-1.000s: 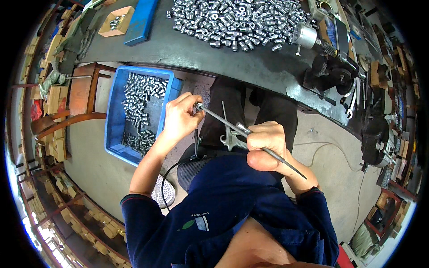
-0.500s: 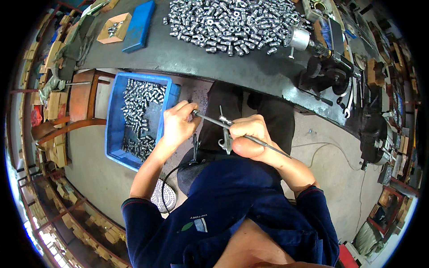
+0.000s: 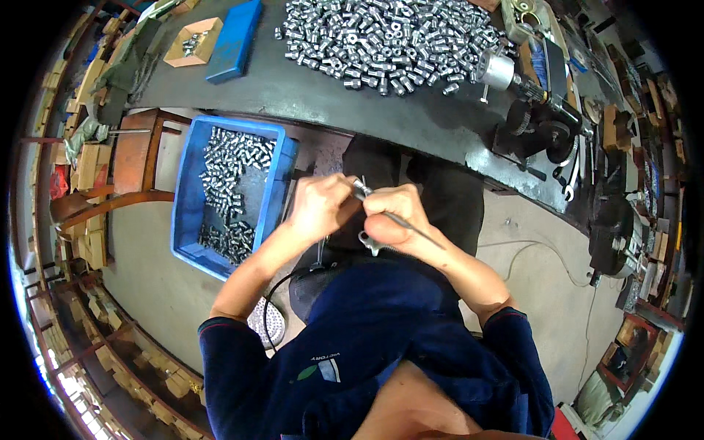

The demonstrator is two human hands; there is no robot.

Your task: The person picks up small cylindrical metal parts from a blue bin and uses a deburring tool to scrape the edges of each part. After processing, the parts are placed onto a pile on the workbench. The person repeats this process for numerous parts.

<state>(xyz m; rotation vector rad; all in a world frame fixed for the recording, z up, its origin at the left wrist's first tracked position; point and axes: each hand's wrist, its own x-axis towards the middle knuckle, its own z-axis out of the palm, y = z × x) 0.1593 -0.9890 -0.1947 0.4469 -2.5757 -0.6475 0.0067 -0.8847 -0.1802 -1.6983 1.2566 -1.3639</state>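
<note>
My right hand [image 3: 396,213] is closed round a thin dark metal rod [image 3: 412,227], whose tapered end points down to the right along my forearm. Below that hand a grey metal tool part with a hooked end [image 3: 369,240] sticks out; the rest is hidden by the palm. Close beside it, my left hand [image 3: 320,207] has its fingers curled at the rod's other end. A small shiny metal piece with a cross pin [image 3: 361,186] shows between both hands. What the left fingers grip is covered. Both hands are over my lap, in front of the bench.
A blue crate [image 3: 178,198] with many small metal fittings stands at the left, beside a wooden chair [image 3: 136,150]. On the dark bench [image 3: 308,99] lie a big heap of fittings [image 3: 389,40], a blue lid-like box [image 3: 233,44], a small wooden tray [image 3: 209,55] and a clamped machine [image 3: 543,121].
My left hand has moved right, along the rod toward my right hand, so the two are now nearly touching. The right hand has shifted slightly left and up, still gripping the rod.
</note>
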